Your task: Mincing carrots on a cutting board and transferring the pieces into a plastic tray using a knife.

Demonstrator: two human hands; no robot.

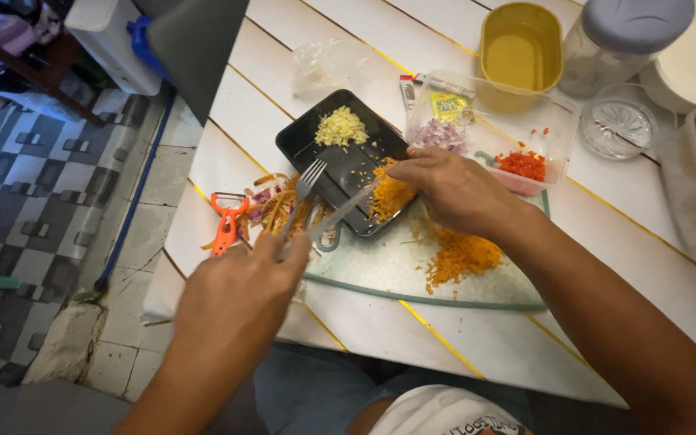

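Left hand holds fork; right hand holds knife against grated carrot on black tray, near table's left edge.

A white slatted table with yellow seams fills most of the frame. On it lie a clear cutting board at centre, a black tray overlapping its upper left, an orange peeler at left beside peelings, a clear container, a yellow tub, a grey-lidded jar and a glass dish at upper right.
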